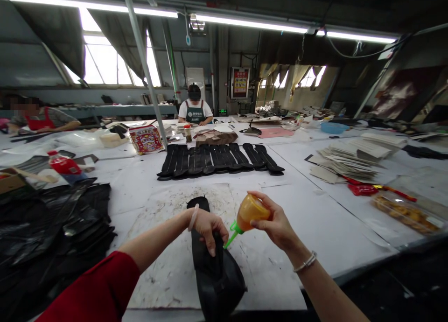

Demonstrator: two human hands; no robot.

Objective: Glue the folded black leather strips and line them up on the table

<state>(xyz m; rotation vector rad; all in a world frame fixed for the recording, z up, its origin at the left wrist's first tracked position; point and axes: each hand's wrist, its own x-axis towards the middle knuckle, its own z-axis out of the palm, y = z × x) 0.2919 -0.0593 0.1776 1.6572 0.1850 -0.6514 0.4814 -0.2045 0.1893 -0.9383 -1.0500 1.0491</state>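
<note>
In front of me a long black leather-like piece (219,284) lies on a stained white board (154,256). My left hand (211,228) grips its upper part, fingers bent over a fold. My right hand (276,221) is wrapped round a squeeze bottle (252,212) of amber liquid, probably glue. The bottle is tipped down to the left, its green nozzle (231,237) at the folded edge of the black piece beside my left fingers. Whether liquid is coming out cannot be made out.
Several similar black pieces (217,161) lie in a row ahead. Black sheets (52,233) and a red-labelled bottle (65,165) are at left. Grey-white sheets (350,158) and a clear food box (406,212) stand right. A co-worker (195,109) sits across, another person (42,116) far left.
</note>
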